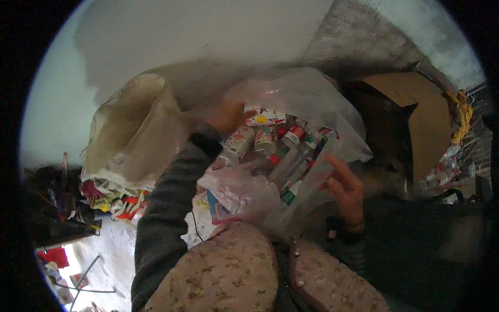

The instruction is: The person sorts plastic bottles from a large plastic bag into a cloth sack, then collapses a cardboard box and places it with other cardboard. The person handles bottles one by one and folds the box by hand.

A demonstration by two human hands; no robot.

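Observation:
A translucent plastic bag [312, 85] lies before me with its mouth spread. Inside are several empty-looking plastic bottles [294, 163], some with red or green caps and labels, and printed bottles [237, 142] on the left. My left hand [230, 115], blurred, reaches in at the far left, its fingers on a white printed container [267, 117] with a yellow spot. At the bag's right side is my right hand [347, 191], fingers apart, fingertips against or close to the film; contact is not clear.
To the left stands an open whitish sack [128, 128], with colourful crumpled packaging [128, 204] below it. On the right is an open cardboard box [413, 117]. A flat blue and pink item [224, 210] lies near my knees. A thin-legged metal stand [80, 286] is at lower left.

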